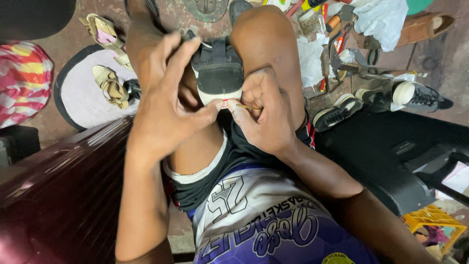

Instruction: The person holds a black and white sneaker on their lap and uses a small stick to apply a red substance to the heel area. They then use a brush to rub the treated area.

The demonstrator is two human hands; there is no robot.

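Seen from above: seated on the ground, knees drawn up, with a shoe (218, 73) clamped sole-up between the knees so both hands stay free for its near edge. Landmark throughout: the shoe.

Largest first. Left of and nearer than the shoe, a dark reddish panel (63, 190), glossy, running along the leg. Right of and nearer than the shoe, a black moulded case (391, 156). Left of the shoe, a pale round mat (80, 95) carrying gold sandals (110, 88), set within arm's reach. Far left, a striped pink and yellow bag (22, 83). Right of the shoe, a pair of black sneakers (381, 102) with white soles. Above and right, a white plastic bag (378, 19), crumpled, among hand tools (337, 34) with red and orange grips. Far lower right, a yellow plastic crate (432, 222).

Left hand (163, 107): fingers spread, thumb tip pressed to the pale rim of the shoe, steadying it; not closed on anything. Right hand (266, 115): curled, pinching a thin needle (246, 106) level with the rim, point toward a small red mark at the edge.
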